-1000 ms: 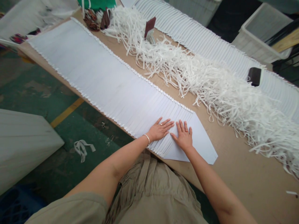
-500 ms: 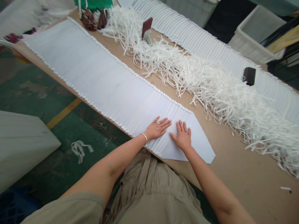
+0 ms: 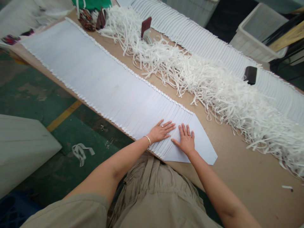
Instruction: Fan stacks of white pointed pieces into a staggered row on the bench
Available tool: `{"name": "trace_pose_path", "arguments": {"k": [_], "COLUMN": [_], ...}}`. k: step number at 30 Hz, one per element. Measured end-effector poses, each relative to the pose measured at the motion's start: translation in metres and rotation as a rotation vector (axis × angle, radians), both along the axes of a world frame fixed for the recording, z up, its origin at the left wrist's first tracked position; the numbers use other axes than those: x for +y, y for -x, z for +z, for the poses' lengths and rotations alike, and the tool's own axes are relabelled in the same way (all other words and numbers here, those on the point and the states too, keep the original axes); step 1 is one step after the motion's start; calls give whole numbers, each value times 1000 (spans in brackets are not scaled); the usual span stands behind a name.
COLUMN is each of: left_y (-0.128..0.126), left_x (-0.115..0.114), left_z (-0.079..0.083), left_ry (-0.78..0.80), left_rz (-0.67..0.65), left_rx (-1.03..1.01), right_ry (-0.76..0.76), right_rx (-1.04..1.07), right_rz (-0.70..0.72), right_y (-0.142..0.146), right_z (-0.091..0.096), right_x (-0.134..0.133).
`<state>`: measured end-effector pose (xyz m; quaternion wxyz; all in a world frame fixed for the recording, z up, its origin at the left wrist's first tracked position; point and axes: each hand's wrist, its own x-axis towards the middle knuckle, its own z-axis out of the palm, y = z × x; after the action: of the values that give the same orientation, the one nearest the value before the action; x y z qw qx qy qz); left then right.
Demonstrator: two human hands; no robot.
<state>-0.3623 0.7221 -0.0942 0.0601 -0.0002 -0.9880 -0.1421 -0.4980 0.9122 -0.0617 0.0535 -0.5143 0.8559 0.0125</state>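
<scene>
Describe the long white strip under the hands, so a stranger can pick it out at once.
On the long tan table, look along the edge nearest the green floor. The overlapped white strip lies there, under the left hand and right hand. Unlike the far strip, it ends in a flat point.

A worn green factory floor (image 3: 30, 91) with a yellow line (image 3: 64, 116).

Tangled white strips (image 3: 204, 83), white plastic crate (image 3: 249, 47)
</scene>
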Motion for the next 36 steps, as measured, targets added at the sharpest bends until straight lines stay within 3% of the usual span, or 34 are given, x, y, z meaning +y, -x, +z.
{"name": "trace_pose_path", "arguments": {"k": [5, 10, 29, 32, 36], "left_y": [1, 1, 4, 3, -2], "left_x": [13, 18, 20, 25, 33], "left_z": [9, 8, 14, 16, 14], "left_ry": [14, -1, 37, 52, 76], "left_rz": [-23, -54, -48, -28, 35], "left_rx": [10, -20, -42, -41, -51], "right_ry": [31, 55, 53, 66, 85], "right_rx": [-2, -2, 51, 55, 16], "right_rz": [7, 4, -79, -68, 46], "right_y": [2, 5, 34, 31, 14], "right_z": [1, -2, -10, -2, 8], "right_x": [11, 26, 122, 112, 66]}}
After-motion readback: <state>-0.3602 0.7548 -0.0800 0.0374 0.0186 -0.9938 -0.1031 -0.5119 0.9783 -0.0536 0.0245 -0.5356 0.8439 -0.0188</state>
